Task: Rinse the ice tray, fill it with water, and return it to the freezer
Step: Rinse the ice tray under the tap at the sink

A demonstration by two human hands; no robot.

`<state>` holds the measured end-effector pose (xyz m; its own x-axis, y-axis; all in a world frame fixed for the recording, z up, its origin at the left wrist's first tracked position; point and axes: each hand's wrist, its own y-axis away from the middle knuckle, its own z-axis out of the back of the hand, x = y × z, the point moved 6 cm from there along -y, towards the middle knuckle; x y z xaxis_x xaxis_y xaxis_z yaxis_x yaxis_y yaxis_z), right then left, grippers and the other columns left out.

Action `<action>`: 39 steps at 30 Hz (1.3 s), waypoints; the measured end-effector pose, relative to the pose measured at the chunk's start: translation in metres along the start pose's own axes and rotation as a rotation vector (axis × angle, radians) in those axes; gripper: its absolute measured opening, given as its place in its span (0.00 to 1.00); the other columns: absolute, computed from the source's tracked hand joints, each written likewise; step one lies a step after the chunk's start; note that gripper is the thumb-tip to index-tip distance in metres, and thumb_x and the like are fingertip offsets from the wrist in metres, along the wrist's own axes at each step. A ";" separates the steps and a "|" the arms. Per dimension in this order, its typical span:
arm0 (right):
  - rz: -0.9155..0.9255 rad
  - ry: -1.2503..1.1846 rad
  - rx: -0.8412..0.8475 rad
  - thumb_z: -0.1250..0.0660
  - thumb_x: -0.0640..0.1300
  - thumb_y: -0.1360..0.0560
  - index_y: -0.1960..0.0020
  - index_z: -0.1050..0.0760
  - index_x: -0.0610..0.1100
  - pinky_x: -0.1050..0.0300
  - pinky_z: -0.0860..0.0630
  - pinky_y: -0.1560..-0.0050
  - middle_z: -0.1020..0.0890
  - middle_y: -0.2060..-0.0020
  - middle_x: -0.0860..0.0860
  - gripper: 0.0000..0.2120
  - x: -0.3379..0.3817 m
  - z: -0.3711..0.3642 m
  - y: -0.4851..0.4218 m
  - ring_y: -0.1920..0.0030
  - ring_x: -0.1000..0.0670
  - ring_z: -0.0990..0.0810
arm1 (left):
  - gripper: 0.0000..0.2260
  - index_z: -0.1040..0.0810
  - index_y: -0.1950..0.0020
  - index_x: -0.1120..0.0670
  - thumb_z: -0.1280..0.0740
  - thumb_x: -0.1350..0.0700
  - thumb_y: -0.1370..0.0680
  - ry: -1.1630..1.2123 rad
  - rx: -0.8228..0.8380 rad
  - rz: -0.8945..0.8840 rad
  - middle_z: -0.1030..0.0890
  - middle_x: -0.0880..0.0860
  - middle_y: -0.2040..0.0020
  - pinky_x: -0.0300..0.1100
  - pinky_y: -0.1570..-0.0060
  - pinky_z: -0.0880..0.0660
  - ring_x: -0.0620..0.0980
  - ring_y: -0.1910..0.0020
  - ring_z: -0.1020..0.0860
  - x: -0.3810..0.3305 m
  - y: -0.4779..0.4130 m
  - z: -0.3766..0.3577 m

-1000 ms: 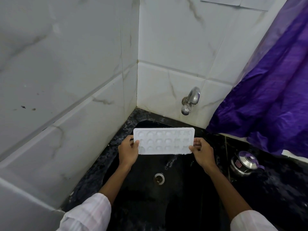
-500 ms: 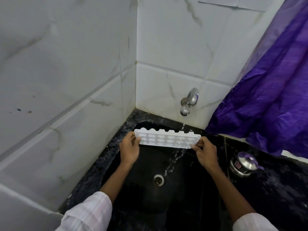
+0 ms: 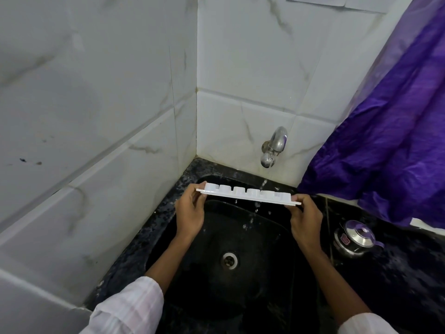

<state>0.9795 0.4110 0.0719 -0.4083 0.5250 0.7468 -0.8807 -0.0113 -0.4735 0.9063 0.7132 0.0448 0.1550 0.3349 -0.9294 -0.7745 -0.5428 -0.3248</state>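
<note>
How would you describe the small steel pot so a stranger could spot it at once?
Find the black sink in the tiled corner. On the dark counter to its right, below the purple curtain, sits the steel pot, the only shiny lidded vessel, with purple knob.

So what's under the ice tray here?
Below the ice tray, held by the left hand and right hand, lies the black sink with its drain; water drops fall between. The tray's downward face and the sink wall behind it are hidden.
</note>
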 end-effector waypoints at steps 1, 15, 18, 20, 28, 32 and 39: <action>-0.002 0.011 0.006 0.32 0.29 0.26 0.52 0.23 0.43 0.72 0.26 0.55 0.20 0.57 0.52 0.10 -0.003 -0.002 0.002 0.56 0.58 0.20 | 0.08 0.20 0.43 0.60 0.33 0.66 0.20 -0.016 0.014 0.013 0.15 0.54 0.46 0.35 0.43 0.22 0.45 0.45 0.17 0.004 0.002 -0.001; -0.035 -0.040 -0.249 0.30 0.36 0.24 0.48 0.23 0.40 0.73 0.30 0.52 0.20 0.55 0.52 0.06 0.002 0.016 0.015 0.54 0.56 0.22 | 0.10 0.19 0.39 0.57 0.34 0.63 0.19 0.038 -0.101 -0.206 0.16 0.49 0.42 0.36 0.39 0.24 0.42 0.40 0.19 -0.051 0.015 0.002; -0.207 0.029 -0.041 0.29 0.32 0.27 0.54 0.24 0.38 0.67 0.29 0.55 0.19 0.61 0.50 0.06 -0.030 -0.006 0.018 0.56 0.47 0.18 | 0.07 0.18 0.43 0.54 0.32 0.59 0.20 -0.088 0.040 -0.093 0.15 0.45 0.49 0.49 0.44 0.20 0.41 0.47 0.17 -0.017 0.007 -0.005; -0.268 0.018 -0.011 0.28 0.32 0.27 0.55 0.24 0.40 0.69 0.28 0.55 0.18 0.62 0.50 0.07 -0.037 -0.008 0.022 0.57 0.47 0.17 | 0.05 0.18 0.45 0.54 0.31 0.59 0.20 -0.090 0.104 -0.033 0.15 0.44 0.51 0.51 0.46 0.19 0.41 0.49 0.17 -0.002 0.009 -0.005; -0.441 0.038 0.030 0.31 0.36 0.24 0.46 0.23 0.39 0.58 0.24 0.50 0.19 0.58 0.49 0.07 -0.037 -0.013 0.026 0.56 0.51 0.21 | 0.06 0.18 0.44 0.54 0.32 0.56 0.20 -0.194 0.183 0.043 0.15 0.47 0.51 0.46 0.50 0.19 0.45 0.51 0.17 0.009 0.005 -0.010; -0.466 0.027 0.064 0.31 0.38 0.24 0.39 0.24 0.41 0.51 0.21 0.47 0.18 0.55 0.48 0.13 -0.042 -0.015 0.028 0.53 0.49 0.18 | 0.10 0.21 0.38 0.52 0.34 0.53 0.19 -0.170 0.233 0.156 0.16 0.48 0.48 0.50 0.50 0.18 0.45 0.50 0.18 0.015 0.004 -0.016; -0.450 0.015 0.044 0.35 0.40 0.22 0.34 0.29 0.43 0.61 0.28 0.52 0.18 0.46 0.46 0.17 -0.035 0.001 0.009 0.51 0.51 0.21 | 0.13 0.23 0.33 0.52 0.36 0.56 0.18 -0.025 0.263 0.334 0.17 0.49 0.44 0.48 0.48 0.18 0.46 0.47 0.17 0.009 0.007 -0.038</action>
<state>0.9854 0.3916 0.0417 0.0206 0.4981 0.8669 -0.9793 0.1848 -0.0830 0.9259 0.6832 0.0280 -0.1437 0.1943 -0.9704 -0.9101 -0.4110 0.0525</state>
